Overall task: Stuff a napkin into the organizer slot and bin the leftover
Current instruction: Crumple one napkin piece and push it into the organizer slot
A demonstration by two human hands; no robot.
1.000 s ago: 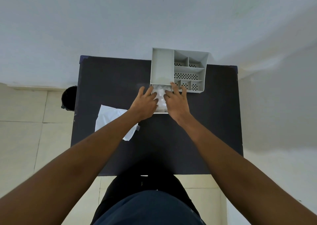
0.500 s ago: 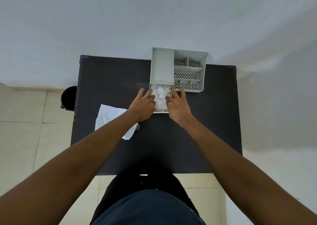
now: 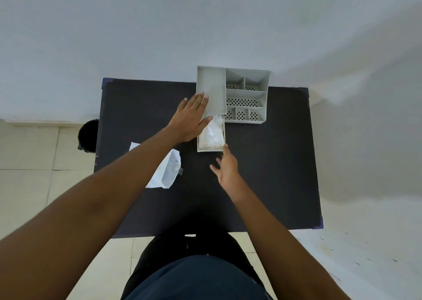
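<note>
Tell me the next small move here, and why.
Probably push the grey pull-out drawer shut with the right hand: the crumpled white napkin already sits inside, the drawer juts from the grey plastic organizer, and the left hand braces it.

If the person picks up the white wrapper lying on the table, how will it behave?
The white wrapper looks thin and creased, so it is probably floppy and very light. Its glossy surface may be slightly slippery. It lies flat on the table, so it should not roll.

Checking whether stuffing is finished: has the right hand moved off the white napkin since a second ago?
Yes. The right hand has pulled back toward the person, off the white napkin, now just short of the grey plastic organizer drawer's near edge.
</note>
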